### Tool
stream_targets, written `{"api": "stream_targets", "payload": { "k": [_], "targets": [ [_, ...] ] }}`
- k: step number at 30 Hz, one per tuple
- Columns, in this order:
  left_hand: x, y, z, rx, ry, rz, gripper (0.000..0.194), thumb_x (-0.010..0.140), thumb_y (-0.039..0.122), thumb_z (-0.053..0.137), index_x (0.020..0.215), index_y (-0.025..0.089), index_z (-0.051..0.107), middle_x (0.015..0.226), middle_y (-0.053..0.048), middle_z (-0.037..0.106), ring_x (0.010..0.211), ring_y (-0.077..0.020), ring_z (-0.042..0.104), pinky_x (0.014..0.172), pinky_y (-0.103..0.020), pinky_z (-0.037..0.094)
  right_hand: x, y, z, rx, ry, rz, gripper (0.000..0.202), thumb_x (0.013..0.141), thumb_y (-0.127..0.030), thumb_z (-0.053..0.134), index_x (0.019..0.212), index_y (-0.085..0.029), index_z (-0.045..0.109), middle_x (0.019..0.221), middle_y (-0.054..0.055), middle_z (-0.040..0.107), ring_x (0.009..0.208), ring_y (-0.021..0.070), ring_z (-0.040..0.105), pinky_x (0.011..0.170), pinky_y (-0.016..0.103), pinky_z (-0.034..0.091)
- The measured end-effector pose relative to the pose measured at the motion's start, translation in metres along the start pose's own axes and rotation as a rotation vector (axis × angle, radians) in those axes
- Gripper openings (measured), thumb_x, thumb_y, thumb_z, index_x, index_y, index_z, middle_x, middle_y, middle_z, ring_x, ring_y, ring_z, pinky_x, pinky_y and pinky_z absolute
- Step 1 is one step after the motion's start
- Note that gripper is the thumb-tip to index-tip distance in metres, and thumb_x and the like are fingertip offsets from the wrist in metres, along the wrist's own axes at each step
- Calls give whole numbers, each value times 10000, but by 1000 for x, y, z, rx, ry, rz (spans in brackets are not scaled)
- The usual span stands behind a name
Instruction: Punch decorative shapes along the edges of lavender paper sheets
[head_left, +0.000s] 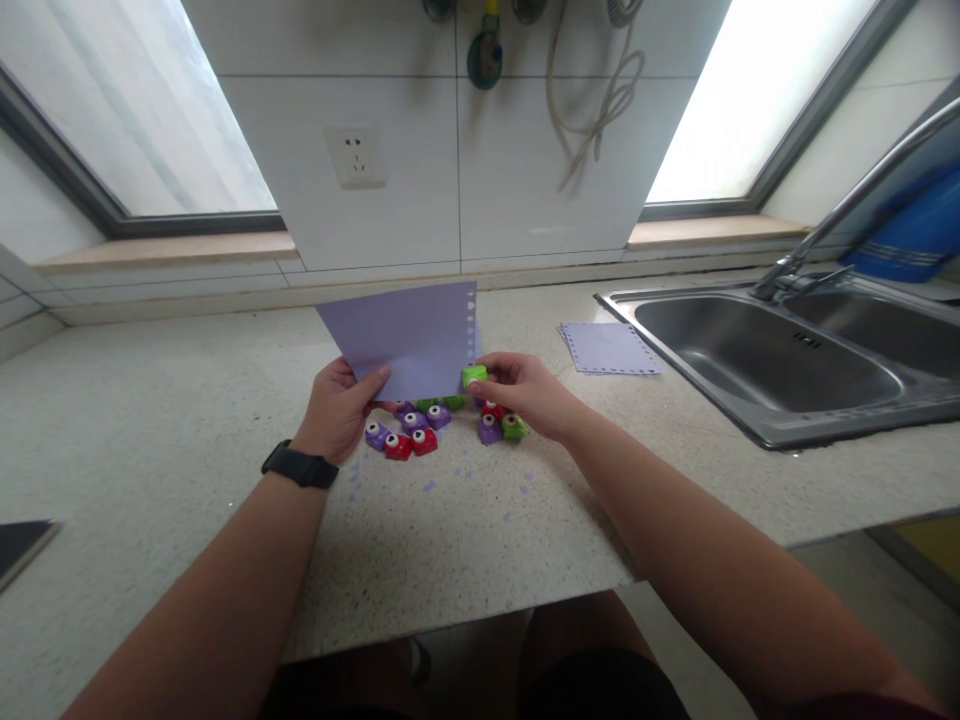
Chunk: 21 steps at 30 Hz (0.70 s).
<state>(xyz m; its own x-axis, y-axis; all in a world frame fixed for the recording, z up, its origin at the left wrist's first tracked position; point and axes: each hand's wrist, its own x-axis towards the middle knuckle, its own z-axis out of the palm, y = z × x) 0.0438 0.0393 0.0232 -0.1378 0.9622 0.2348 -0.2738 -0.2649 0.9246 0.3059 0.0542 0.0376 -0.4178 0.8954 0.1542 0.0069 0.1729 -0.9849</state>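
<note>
My left hand (334,410) pinches the lower left part of a lilac sheet of paper (409,335), holding it raised and tilted above the counter. Down the sheet's right edge runs a row of small cut-out holes. At the low end of that edge, my right hand (525,393) grips a small green craft punch (474,376) between thumb and fingers. Whether its jaw is pressed down I cannot tell. Several more small punches lie below: a red one (424,441) and purple ones (438,416) on the left, a purple one (490,430) and a green one (513,427) on the right. The paper partly hides some.
Lilac paper scraps (430,486) are scattered on the speckled counter (420,570). A pile of lilac sheets with punched edges (609,347) lies right, beside the steel sink (761,425) with its faucet (847,210). A dark flat object (22,545) is at far left.
</note>
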Motion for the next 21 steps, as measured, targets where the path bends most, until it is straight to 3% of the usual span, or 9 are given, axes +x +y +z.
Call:
{"api": "stream_targets", "payload": {
  "k": [21],
  "targets": [
    [-1, 1, 0, -3, -29, -22, 388, 689, 268, 904, 1024, 169, 735, 1047, -61, 769, 616, -120, 683, 471, -206, 593, -2, -5, 0, 14, -7, 52, 358, 727, -410, 861, 938, -179, 689, 702, -15, 624, 588, 110, 551, 548, 272, 451]
  ]
}}
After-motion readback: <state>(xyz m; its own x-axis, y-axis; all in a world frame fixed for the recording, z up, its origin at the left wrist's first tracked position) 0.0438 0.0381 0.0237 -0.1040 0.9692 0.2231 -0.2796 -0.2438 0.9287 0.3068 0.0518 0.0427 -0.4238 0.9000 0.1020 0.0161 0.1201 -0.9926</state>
